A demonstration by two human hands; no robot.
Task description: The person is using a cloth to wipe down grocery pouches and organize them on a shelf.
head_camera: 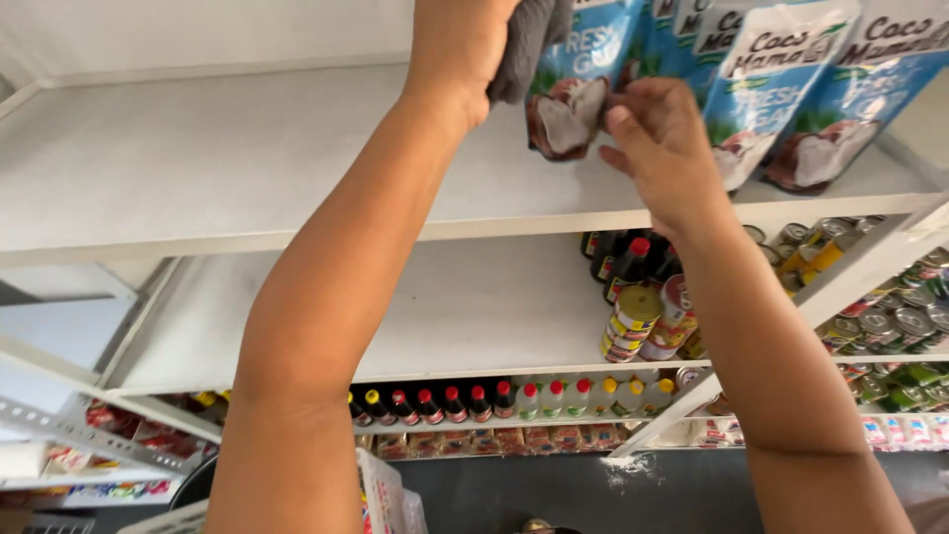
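my left hand (460, 44) clamped on grey cloth (526, 44), right hand (657, 138) pinching pouch (573, 84) bottom corner; looks soft, light, slippery film, I'd grip sides

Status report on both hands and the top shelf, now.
Left hand gripping a grey cloth. Right hand pinching the bottom of a blue-and-white coconut pouch on the white top shelf. More matching pouches crowd the right.

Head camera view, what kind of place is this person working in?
Most likely a small grocery shop: white shelves carry standing blue-and-white pouches, rows of capped sauce bottles and stacked cans.
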